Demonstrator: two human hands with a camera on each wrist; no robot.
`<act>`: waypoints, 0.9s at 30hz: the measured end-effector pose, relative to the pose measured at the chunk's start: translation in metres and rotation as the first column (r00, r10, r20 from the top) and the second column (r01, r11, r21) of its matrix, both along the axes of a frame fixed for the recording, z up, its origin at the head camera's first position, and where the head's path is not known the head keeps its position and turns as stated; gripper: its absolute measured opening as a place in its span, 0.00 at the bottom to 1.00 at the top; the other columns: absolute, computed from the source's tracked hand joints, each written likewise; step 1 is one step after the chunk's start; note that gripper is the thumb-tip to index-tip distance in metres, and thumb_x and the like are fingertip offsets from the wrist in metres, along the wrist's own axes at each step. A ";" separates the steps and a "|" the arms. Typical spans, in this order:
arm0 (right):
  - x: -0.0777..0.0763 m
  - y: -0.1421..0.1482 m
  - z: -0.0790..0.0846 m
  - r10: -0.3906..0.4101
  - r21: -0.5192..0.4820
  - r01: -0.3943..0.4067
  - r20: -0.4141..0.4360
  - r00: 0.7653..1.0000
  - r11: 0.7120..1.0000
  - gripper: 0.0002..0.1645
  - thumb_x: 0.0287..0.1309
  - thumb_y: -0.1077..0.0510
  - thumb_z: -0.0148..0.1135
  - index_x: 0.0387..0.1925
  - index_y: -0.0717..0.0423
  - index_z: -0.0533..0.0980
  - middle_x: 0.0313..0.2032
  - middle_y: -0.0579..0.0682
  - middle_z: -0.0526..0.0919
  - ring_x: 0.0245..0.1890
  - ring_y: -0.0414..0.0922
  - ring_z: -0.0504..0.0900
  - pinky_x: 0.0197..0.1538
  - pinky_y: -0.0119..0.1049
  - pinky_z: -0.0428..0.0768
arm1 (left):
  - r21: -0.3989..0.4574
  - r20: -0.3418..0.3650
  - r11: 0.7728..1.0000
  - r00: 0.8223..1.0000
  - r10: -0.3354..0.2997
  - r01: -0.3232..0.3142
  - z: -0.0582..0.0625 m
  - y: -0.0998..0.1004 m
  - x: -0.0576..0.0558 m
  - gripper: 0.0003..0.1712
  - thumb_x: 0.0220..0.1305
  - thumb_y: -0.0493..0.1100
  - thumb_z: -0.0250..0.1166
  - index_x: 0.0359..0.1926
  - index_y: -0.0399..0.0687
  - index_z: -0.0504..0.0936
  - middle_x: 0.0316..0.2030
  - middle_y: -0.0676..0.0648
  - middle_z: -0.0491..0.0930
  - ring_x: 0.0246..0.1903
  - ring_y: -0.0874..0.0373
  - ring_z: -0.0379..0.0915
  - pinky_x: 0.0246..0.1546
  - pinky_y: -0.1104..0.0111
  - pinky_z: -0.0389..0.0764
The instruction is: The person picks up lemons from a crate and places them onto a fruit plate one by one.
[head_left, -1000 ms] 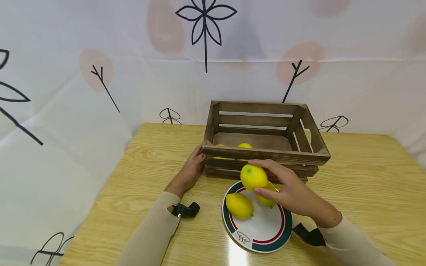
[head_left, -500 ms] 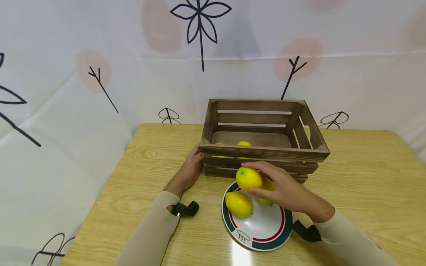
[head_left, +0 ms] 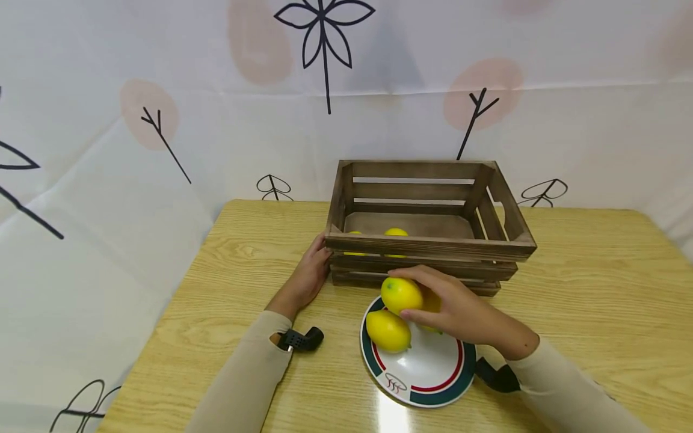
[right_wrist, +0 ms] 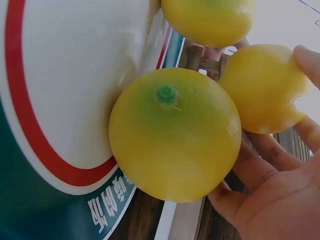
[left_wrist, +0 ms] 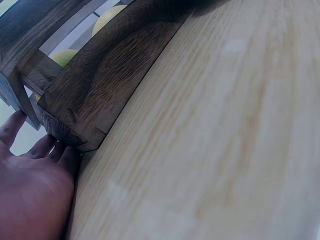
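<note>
My right hand pinches a yellow lemon between thumb and fingers, low over the plate, just in front of the wooden crate. A second lemon lies on the plate's left part. The third lemon is mostly hidden behind my right fingers; in the right wrist view a lemon with a green stem tip fills the middle. My left hand rests against the crate's left end, and in the left wrist view its fingertips touch the crate's lower corner.
Two lemons show inside the crate through and above its front slats. The crate stands toward the back of the wood-grain table. A patterned white cloth hangs behind the table.
My right hand, with the lemon, has moved a little left and down, closer to the lemon on the plate's left. The left hand keeps its place at the crate.
</note>
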State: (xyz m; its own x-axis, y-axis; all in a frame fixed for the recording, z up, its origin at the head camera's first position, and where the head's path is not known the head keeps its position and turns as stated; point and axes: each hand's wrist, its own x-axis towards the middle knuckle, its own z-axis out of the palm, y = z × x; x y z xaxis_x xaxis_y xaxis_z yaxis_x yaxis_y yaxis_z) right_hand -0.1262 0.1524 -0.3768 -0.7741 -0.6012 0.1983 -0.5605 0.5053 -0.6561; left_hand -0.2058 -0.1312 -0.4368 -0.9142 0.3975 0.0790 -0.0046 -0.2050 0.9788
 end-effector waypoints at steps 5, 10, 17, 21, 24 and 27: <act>0.000 0.000 0.000 -0.002 0.018 0.002 -0.008 1.000 1.000 0.33 0.53 0.40 0.60 0.61 0.37 0.65 0.55 0.33 0.68 0.49 0.33 0.71 0.51 0.38 0.75 | 0.011 0.008 1.000 1.000 0.004 -0.004 0.001 0.001 0.001 0.30 0.68 0.52 0.47 0.69 0.61 0.52 0.67 0.49 0.52 0.67 0.55 0.48 0.67 0.56 0.46; -0.001 0.000 -0.002 0.001 0.028 0.000 -0.018 1.000 1.000 0.33 0.53 0.40 0.60 0.61 0.37 0.66 0.54 0.34 0.69 0.47 0.33 0.72 0.49 0.36 0.76 | 0.022 0.009 1.000 1.000 0.003 -0.003 0.001 0.001 0.000 0.31 0.66 0.52 0.47 0.69 0.59 0.51 0.67 0.49 0.53 0.66 0.55 0.49 0.67 0.57 0.47; -0.001 0.000 -0.003 0.006 0.058 -0.008 0.026 1.000 0.998 0.34 0.53 0.39 0.60 0.62 0.37 0.65 0.55 0.36 0.69 0.47 0.33 0.72 0.48 0.35 0.76 | 0.025 0.006 1.000 1.000 -0.002 0.001 0.000 0.001 0.000 0.32 0.66 0.51 0.46 0.69 0.60 0.51 0.67 0.50 0.53 0.67 0.56 0.47 0.67 0.58 0.46; -0.001 0.000 -0.004 0.008 0.074 -0.011 0.039 0.999 0.997 0.34 0.53 0.39 0.60 0.62 0.38 0.65 0.53 0.36 0.70 0.45 0.34 0.73 0.47 0.33 0.77 | 0.031 0.005 1.000 1.000 -0.001 0.001 0.001 0.002 0.000 0.31 0.67 0.51 0.46 0.69 0.59 0.52 0.67 0.49 0.52 0.67 0.55 0.47 0.67 0.57 0.46; 0.000 0.000 -0.005 0.007 0.093 -0.010 0.031 1.000 0.996 0.34 0.53 0.39 0.60 0.62 0.37 0.65 0.52 0.37 0.71 0.45 0.34 0.73 0.46 0.34 0.77 | 0.035 0.009 0.999 1.000 0.001 -0.001 0.001 0.002 0.001 0.31 0.67 0.50 0.46 0.69 0.58 0.52 0.67 0.49 0.52 0.66 0.55 0.48 0.67 0.57 0.46; 0.000 0.000 -0.006 0.010 0.118 -0.013 0.022 1.000 0.993 0.34 0.53 0.39 0.59 0.62 0.37 0.64 0.51 0.38 0.71 0.45 0.35 0.73 0.45 0.35 0.77 | 0.037 0.013 0.999 1.000 0.003 -0.003 0.001 0.002 0.001 0.31 0.67 0.50 0.47 0.69 0.57 0.52 0.67 0.48 0.52 0.66 0.55 0.48 0.67 0.58 0.47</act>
State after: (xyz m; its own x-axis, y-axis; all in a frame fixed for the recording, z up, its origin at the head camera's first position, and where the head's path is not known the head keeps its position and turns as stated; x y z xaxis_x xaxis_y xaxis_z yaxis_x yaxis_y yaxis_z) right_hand -0.1265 0.1519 -0.3828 -0.7702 -0.6285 0.1083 -0.5531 0.5737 -0.6041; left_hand -0.2050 -0.1297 -0.4358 -0.9164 0.3918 0.0812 -0.0170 -0.2410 0.9704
